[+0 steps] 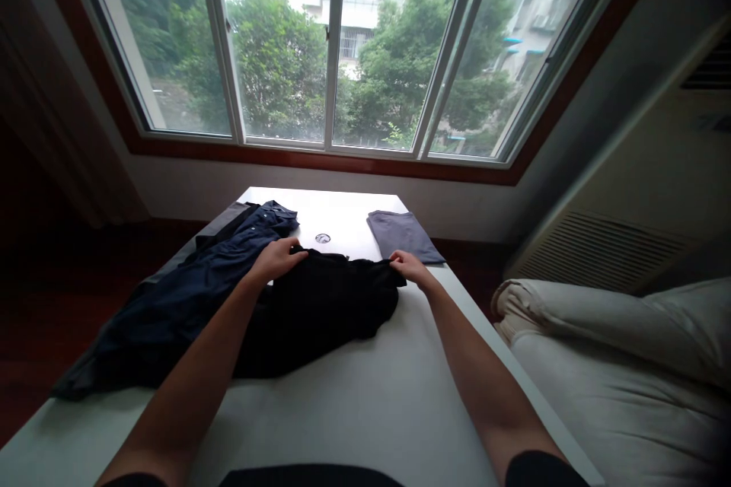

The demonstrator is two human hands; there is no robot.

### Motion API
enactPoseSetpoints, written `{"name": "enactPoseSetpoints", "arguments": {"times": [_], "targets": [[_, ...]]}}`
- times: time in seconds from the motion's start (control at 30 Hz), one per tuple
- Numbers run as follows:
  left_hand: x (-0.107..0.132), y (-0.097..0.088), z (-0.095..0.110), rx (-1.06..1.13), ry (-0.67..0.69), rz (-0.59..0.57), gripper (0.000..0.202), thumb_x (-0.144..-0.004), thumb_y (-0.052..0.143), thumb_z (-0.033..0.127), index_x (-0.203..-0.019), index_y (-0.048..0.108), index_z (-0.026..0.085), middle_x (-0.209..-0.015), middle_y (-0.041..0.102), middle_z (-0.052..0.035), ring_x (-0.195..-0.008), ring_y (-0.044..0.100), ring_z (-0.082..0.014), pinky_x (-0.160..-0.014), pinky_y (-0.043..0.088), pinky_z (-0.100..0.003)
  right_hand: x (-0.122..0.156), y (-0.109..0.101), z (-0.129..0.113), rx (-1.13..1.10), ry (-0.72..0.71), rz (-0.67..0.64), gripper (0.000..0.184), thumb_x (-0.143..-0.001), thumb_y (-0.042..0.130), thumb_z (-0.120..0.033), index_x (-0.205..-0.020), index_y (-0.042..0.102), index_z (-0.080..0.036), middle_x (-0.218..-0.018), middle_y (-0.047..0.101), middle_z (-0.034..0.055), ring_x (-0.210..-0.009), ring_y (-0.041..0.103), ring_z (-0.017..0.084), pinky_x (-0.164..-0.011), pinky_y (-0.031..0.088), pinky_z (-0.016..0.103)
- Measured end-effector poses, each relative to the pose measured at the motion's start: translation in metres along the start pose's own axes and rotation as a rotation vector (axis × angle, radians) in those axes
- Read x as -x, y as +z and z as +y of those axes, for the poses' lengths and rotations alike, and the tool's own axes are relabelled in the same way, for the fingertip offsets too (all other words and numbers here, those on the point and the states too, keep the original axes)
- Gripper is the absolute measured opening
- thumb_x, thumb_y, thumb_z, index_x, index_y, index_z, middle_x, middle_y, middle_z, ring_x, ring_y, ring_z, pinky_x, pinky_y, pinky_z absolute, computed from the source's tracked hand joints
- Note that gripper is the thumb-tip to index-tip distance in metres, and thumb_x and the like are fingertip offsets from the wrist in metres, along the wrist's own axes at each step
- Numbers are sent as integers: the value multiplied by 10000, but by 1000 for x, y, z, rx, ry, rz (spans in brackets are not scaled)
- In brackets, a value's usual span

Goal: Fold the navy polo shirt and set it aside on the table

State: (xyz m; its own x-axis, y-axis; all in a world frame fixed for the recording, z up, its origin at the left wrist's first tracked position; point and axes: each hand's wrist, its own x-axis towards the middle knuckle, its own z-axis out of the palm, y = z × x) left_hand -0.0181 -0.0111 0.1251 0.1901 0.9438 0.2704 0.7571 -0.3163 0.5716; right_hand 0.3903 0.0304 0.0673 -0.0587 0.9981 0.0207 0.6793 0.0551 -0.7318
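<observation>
A black garment (336, 304) lies partly bunched on the white table, its exact kind hard to make out. My left hand (279, 259) pinches its far edge on the left. At the far right corner of the same edge, my right hand (410, 268) pinches the cloth between thumb and fingers. Left of my left hand lie a dark navy button shirt (188, 289) and other dark and grey clothes beneath it. Just beyond my right hand rests a folded grey-purple cloth (404, 234).
The white table (365, 411) stands below a wide window (331, 53) with a brown frame. A small round fitting (323, 238) is set in the tabletop. To the right are a beige sofa (622, 365) and a pale air-conditioner-like cabinet (645, 190). A curtain (57, 106) hangs at left.
</observation>
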Motion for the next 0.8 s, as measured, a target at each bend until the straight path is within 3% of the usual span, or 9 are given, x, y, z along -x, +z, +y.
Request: {"name": "enactPoseSetpoints", "arguments": {"times": [0.1, 0.23, 0.33, 0.4, 0.53, 0.63, 0.8], "targets": [[-11, 27, -35, -56, -127, -49, 298, -793, 717, 459, -932, 739, 196, -926, 749, -80, -861, 676, -253, -683, 449, -274, -5, 17, 16, 40, 42, 25, 250, -803, 701, -434, -875, 690, -195, -798, 700, 30, -758, 640, 193, -657, 457, 257], [-18, 49, -73, 164, -138, -128, 369, -746, 724, 473, -968, 714, 178, -888, 739, -60, -803, 679, -244, -646, 458, -272, -12, 29, 33, 112, 43, 71, 349, -791, 743, -511, -957, 708, -206, -934, 741, 51, -872, 674, 225, -737, 470, 271], [-19, 61, -94, 348, -167, -168, 465, -737, 717, 547, -1008, 693, 170, -856, 731, -40, -746, 674, -228, -620, 462, -271, -16, 34, 44, 170, 29, 25, 312, -776, 742, -441, -990, 697, -218, -939, 745, 45, -863, 672, 230, -721, 453, 268], [-17, 68, -103, 357, -220, -148, 456, -748, 708, 550, -993, 691, 166, -839, 729, -37, -753, 674, -228, -640, 471, -277, -17, 38, 48, 229, 23, 24, 263, -786, 705, -386, -993, 691, -225, -932, 744, 41, -851, 667, 229, -702, 432, 265], [-14, 80, -105, 121, -235, -49, 305, -812, 678, 444, -977, 703, 188, -904, 745, -50, -865, 687, -244, -733, 475, -288, -13, 48, 52, 331, 39, 172, 219, -833, 630, -342, -1016, 705, -247, -963, 750, 56, -880, 663, 233, -695, 398, 272], [-11, 85, -97, -31, -192, -50, 268, -856, 648, 385, -1046, 717, 209, -1022, 758, -75, -943, 692, -263, -783, 466, -300, -10, 52, 54, 329, 47, 272, 197, -863, 600, -344, -1006, 709, -262, -946, 749, 62, -874, 661, 236, -698, 393, 284], [-11, 86, -93, -52, -202, -60, 314, -885, 623, 367, -1134, 726, 205, -1123, 759, -108, -1039, 688, -293, -855, 472, -320, -11, 53, 57, 190, 3, 356, 164, -864, 581, -359, -933, 692, -260, -879, 731, 48, -835, 650, 228, -741, 419, 296]]}}
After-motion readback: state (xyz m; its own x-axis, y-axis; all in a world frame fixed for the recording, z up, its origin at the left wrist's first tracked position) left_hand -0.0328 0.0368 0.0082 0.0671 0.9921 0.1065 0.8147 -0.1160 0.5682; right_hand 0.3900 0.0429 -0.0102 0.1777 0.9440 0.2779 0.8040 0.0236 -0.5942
